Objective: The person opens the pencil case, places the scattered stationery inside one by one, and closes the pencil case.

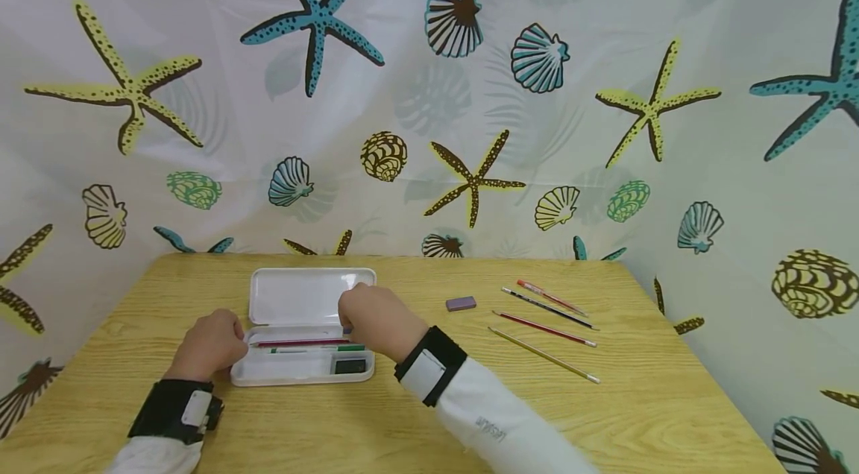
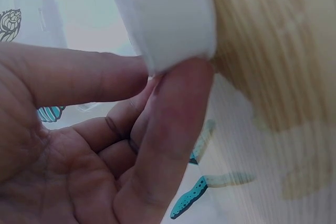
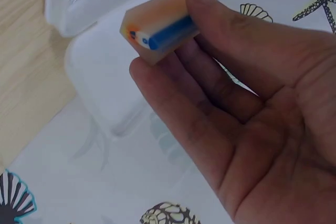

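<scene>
Wooden table point(image 1: 322, 429) | shell-print cloth point(image 1: 409, 34) behind | left grip point(image 1: 209, 343) pinches case point(image 1: 288, 372) | right grip point(image 1: 381, 321) pinches block point(image 3: 157, 17) (likely an eraser)

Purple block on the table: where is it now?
In the head view, the purple block lies right of the open case, left of the loose pencils.

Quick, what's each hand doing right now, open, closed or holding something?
Left hand: closed, pinching the end of the case.
Right hand: closed, holding a small block.
</scene>
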`<act>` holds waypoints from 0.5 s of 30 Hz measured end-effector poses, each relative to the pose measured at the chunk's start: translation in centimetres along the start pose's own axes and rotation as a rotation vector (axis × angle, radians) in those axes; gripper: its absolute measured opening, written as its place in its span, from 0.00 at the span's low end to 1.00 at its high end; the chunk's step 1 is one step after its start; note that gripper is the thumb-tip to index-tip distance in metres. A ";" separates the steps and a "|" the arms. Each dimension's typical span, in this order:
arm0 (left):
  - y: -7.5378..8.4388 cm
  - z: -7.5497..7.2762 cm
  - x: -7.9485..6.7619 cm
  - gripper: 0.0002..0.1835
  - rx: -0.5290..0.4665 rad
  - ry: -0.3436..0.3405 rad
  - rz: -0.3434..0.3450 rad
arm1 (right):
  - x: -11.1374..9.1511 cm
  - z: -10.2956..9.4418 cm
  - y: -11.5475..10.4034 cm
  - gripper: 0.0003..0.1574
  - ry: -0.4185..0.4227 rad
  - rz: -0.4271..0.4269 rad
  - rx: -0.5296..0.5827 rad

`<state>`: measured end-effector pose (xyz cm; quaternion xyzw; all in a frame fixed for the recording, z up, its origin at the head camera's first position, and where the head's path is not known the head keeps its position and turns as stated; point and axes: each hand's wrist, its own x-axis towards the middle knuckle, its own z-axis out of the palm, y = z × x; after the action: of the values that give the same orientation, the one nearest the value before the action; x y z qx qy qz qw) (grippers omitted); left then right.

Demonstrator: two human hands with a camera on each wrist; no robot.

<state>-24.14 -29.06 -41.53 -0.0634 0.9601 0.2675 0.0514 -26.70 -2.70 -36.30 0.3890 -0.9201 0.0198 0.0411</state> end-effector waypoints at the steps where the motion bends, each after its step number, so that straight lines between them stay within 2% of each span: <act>1: 0.0 0.0 0.0 0.05 -0.001 -0.001 -0.002 | 0.2 0.1 -0.3 0.08 0.002 -0.007 -0.004; 15: -0.1 -0.1 0.1 0.04 -0.009 -0.003 -0.006 | 1.7 1.7 -4.8 0.09 -0.021 -0.088 -0.072</act>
<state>-24.18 -29.20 -41.56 -0.0660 0.9587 0.2716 0.0533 -24.48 -7.38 -37.82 0.4273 -0.9027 -0.0192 0.0464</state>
